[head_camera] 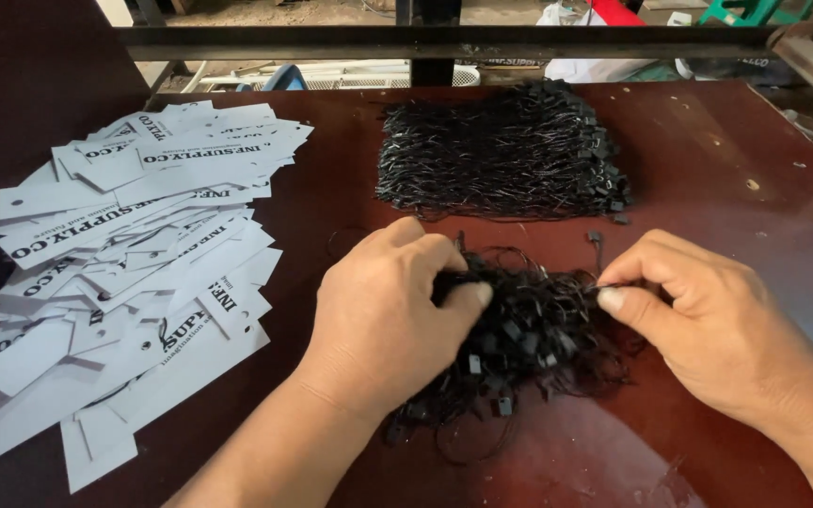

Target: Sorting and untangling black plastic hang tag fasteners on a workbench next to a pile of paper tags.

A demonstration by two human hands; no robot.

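Both the left hand (383,306) and right hand (708,315) are pinching a tangled bunch of black strings (529,329) on the counter (736,169), lying between white paper tags (124,273) and a neater string pile (505,150).

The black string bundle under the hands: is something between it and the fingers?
Nothing visible. The left hand rests directly on the black string bundle, and the right hand pinches one string at its right edge.
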